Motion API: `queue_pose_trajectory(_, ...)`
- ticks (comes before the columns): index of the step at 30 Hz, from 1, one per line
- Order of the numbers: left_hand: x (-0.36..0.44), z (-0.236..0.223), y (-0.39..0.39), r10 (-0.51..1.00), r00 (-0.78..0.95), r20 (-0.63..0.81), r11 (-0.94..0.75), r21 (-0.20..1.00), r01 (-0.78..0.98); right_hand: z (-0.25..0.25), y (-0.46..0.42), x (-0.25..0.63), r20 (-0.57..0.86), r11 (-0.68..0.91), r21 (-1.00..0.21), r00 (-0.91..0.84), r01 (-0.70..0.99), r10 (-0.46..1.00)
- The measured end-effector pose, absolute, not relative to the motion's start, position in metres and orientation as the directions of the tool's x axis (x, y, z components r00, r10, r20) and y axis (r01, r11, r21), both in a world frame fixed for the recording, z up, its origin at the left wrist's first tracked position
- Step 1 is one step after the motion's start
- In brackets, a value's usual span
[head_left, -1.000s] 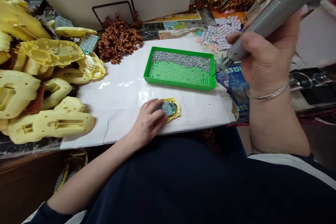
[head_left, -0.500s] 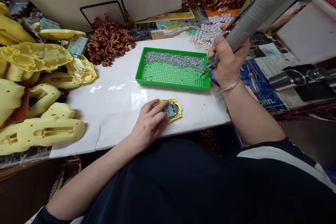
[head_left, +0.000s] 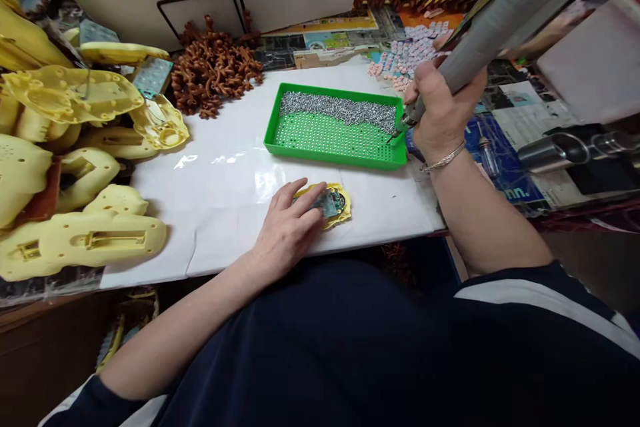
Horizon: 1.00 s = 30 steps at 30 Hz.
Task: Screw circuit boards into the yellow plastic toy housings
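Note:
My left hand (head_left: 290, 223) rests on the white work surface with its fingers bent over a small yellow plastic shell (head_left: 345, 215), gripping it. A green circuit board (head_left: 330, 203) sits inside the shell, partly hidden by my fingers. In my right hand (head_left: 445, 103) is a grey electric screwdriver (head_left: 493, 23), held at a slant with its bit pointing down and left. The bit's tip is over the right end of a green perforated tray (head_left: 335, 159). Small silver screws (head_left: 340, 109) lie heaped along the tray's far side. Whether a screw is on the bit cannot be made out.
Yellow plastic housings (head_left: 100, 240) are piled at the left. Beside them lies a heap of brown plastic parts (head_left: 215, 67). Small pink and white pieces (head_left: 410, 53) are spread behind the tray. A shiny metal cylinder (head_left: 550, 152) lies at the right.
The view has shifted slightly, so everything appears a little further right and higher. Both hands keep their holds, and the screwdriver tip stays over the tray's right end.

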<state>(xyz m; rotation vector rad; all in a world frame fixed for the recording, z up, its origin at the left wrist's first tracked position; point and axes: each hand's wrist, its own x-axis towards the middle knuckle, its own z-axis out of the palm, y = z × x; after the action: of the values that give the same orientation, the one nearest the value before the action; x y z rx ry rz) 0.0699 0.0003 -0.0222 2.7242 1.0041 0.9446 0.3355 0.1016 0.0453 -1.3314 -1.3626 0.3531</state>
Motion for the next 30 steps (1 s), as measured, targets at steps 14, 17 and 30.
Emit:
queue_pose_trajectory(14,0.069,-0.015,0.003,0.608,0.664,0.435,-0.792,0.273,0.546,0.075,0.044,0.251,0.536,0.542,-0.840,0.093,-0.043,0.839)
queue_pose_trajectory(17,0.070,-0.015,0.003,0.613,0.673,0.414,-0.789,0.279,0.547,0.065,0.043,0.249,0.499,0.500,-0.852,0.047,-0.152,0.865)
queue_pose_trajectory(30,0.069,-0.016,0.003,0.612,0.669,0.421,-0.790,0.281,0.546,0.050,0.047,0.245,0.470,0.467,-0.861,0.039,-0.202,0.882)
